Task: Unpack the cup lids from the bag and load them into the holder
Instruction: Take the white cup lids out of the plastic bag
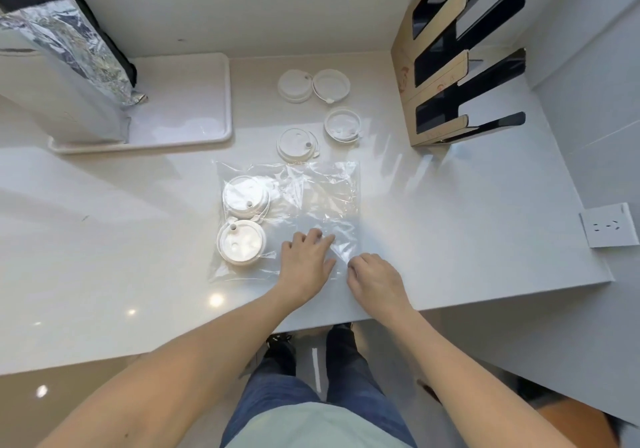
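Judging risk first, we expect the clear thin plastic bag (294,212) to slide on the glossy white counter (104,239), scattering its two white round plastic lids (244,220). Left hand (304,260) presses flat, fingers spread, gripping nothing; right hand (375,279) pinches the bag's near edge. The cardboard-and-black holder (450,77) stands unloaded.

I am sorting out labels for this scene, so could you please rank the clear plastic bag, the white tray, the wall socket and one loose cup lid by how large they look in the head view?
1. White tray, partly hidden
2. Clear plastic bag, close to the tray, so unsure
3. Wall socket
4. Loose cup lid, looks similar to the socket
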